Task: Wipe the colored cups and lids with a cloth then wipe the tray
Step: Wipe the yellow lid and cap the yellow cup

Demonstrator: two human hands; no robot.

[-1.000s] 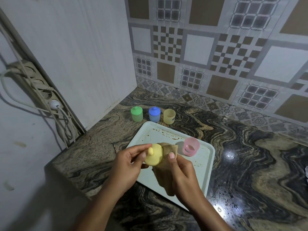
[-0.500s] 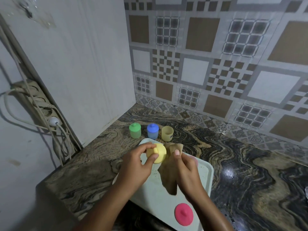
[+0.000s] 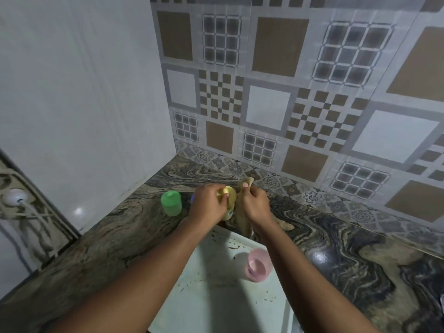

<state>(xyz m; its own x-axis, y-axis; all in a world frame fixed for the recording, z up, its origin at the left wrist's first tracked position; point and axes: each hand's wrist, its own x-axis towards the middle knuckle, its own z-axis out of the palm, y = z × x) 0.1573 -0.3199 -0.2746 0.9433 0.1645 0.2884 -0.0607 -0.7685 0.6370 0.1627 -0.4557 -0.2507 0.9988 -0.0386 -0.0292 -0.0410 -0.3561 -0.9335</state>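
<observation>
My left hand [image 3: 208, 205] grips a yellow lid [image 3: 228, 194] by its knob, held out over the far end of the pale tray [image 3: 211, 292]. My right hand [image 3: 254, 203] pinches a tan cloth [image 3: 243, 221] right beside the lid, the cloth hanging down. Under the lid a sliver of the yellow cup [image 3: 228, 214] shows. A green lidded cup [image 3: 171, 203] stands on the counter to the left. Only a blue edge of the blue cup [image 3: 192, 199] peeks out behind my left hand. An open pink cup [image 3: 258, 265] stands on the tray, which is speckled with brown stains.
The marbled counter [image 3: 348, 255] ends at a tiled back wall [image 3: 288, 104] and a white side wall [image 3: 84, 104]. A power strip with a white plug [image 3: 15, 197] and cables hangs at the far left.
Both hands have reached farther out toward the back of the counter with the lid and cloth. The view shifted, so the pink lid is out of sight and the pink cup shows again.
</observation>
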